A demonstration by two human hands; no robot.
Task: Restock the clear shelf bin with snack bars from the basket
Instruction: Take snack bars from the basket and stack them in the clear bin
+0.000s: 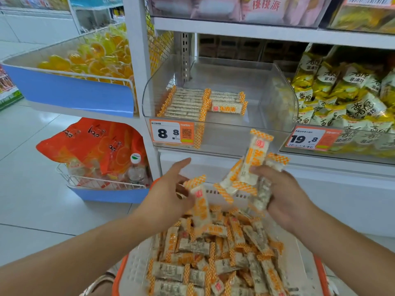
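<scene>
the right hand (pixel 284 195) clutches a bunch of snack bars (pixel 250 167), long axes pointing up toward the clear shelf bin (pixel 220 124) just beyond; it is nearer. the left hand (pixel 171 189) pinches one bar (pixel 201 201) over the basket (pixel 136 265).
</scene>
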